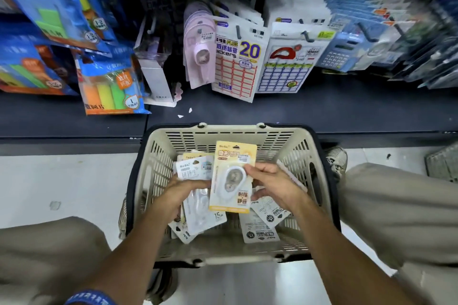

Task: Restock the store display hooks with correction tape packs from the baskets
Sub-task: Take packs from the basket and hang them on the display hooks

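While right hand (270,184) pinches yellow pack (231,176), inside basket (301,153) rim

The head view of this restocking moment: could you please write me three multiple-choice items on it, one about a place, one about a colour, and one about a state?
1. Where is the basket?
A. on the floor in front of the shelf
B. hung on a display hook
C. on top of the shelf

2. What colour is the card of the pack held up over the basket?
A. blue
B. yellow
C. green

3. What is the right hand doing?
A. hanging idle at the side
B. pressing flat on the floor
C. holding the yellow pack

Answers: 1 A, the basket stands on the pale floor between the person's knees, below the shelf edge. 2 B, its card is pale yellow around a white tape dispenser. 3 C, its thumb lies on the pack's front and its fingers go behind it, while the left hand rests on the white packs in the basket.
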### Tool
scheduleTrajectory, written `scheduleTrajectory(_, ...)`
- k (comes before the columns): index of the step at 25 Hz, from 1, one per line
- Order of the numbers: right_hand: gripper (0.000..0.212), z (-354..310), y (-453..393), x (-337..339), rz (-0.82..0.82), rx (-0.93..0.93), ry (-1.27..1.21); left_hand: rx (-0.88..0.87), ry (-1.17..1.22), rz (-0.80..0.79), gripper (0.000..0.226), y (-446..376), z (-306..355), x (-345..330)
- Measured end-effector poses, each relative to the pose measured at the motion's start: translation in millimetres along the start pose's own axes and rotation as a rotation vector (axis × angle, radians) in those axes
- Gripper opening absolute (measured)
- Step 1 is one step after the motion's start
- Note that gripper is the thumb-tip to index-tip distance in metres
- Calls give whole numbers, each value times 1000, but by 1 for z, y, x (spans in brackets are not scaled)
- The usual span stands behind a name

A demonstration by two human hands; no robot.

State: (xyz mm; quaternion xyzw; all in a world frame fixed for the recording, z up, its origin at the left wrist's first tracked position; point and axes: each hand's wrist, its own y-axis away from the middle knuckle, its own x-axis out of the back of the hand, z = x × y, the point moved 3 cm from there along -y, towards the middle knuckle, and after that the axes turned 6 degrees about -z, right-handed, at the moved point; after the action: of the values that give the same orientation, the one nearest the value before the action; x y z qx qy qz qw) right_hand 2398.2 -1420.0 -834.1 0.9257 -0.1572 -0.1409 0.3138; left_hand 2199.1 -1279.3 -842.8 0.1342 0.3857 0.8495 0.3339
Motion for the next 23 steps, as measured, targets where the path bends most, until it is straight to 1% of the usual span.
scheduleTrajectory(2, 21, -5, 0, -16, 66, 17, 41, 52, 236, -184, 34, 2, 2, -14)
scheduleTrajectory(3, 23, -7, -1, -23, 117, 37, 73, 71, 352, -248, 43, 2, 4, -19)
scheduleTrajectory(4, 28, -8, -3, -29, 149, 72, 116, 86, 389, -287, 56, 2, 4, -21)
scheduleTrajectory(5, 33, -8, -4, -35, 158, 105, 196, 96, 331, -306, 71, 1, 3, -20)
scheduleTrajectory(6, 36, -5, -6, -42, 132, 123, 299, 106, 220, -299, 88, 1, -1, -18)
scheduleTrajectory(7, 34, 0, -8, -47, 70, 127, 387, 116, 113, -275, 104, 0, -8, -15)
scheduleTrajectory(8, 27, 6, -9, -47, -1, 88, 437, 126, 32, -238, 114, -1, -15, -13)
scheduleTrajectory(9, 14, 12, -8, -39, -68, 26, 466, 130, -23, -211, 116, -3, -20, -11)
scheduleTrajectory(10, 17, 20, -6, -26, -128, -51, 548, 135, -58, -188, 114, -5, -22, -11)
scheduleTrajectory(11, 37, 32, -3, -9, -199, -135, 749, 143, -59, -162, 115, -7, -22, -10)
scheduleTrajectory(12, 56, 47, 1, 6, -275, -224, 1114, 150, -52, -135, 119, -10, -22, -8)
scheduleTrajectory(13, 69, 60, 6, 14, -348, -280, 1503, 147, -37, -104, 121, -13, -21, -6)
scheduleTrajectory(14, 77, 71, 9, 14, -390, -229, 1826, 139, -17, -75, 117, -17, -21, -3)
scheduleTrajectory(15, 84, 80, 10, 8, -446, -122, 2017, 136, 6, -49, 110, -19, -22, -3)
scheduleTrajectory(16, 91, 87, 10, 6, -505, -24, 2055, 142, 25, -29, 102, -21, -23, -4)
scheduleTrajectory(17, 95, 90, 13, 6, -562, 53, 2020, 155, 33, -22, 95, -21, -24, -7)
scheduleTrajectory(18, 96, 89, 14, 12, -558, 81, 1906, 164, 29, -20, 86, -23, -26, -10)
scheduleTrajectory(19, 90, 88, 15, 18, -498, 71, 1728, 165, 21, -24, 76, -24, -27, -12)
scheduleTrajectory(20, 77, 85, 15, 23, -411, 26, 1504, 165, 20, -26, 65, -26, -28, -13)
scheduleTrajectory(21, 59, 84, 15, 26, -310, -43, 1235, 165, 42, -17, 57, -27, -28, -10)
scheduleTrajectory(22, 41, 84, 15, 27, -207, -101, 931, 162, 90, -7, 52, -27, -27, -4)
scheduleTrajectory(23, 29, 83, 15, 27, -107, -148, 595, 153, 160, 2, 50, -26, -25, 2)
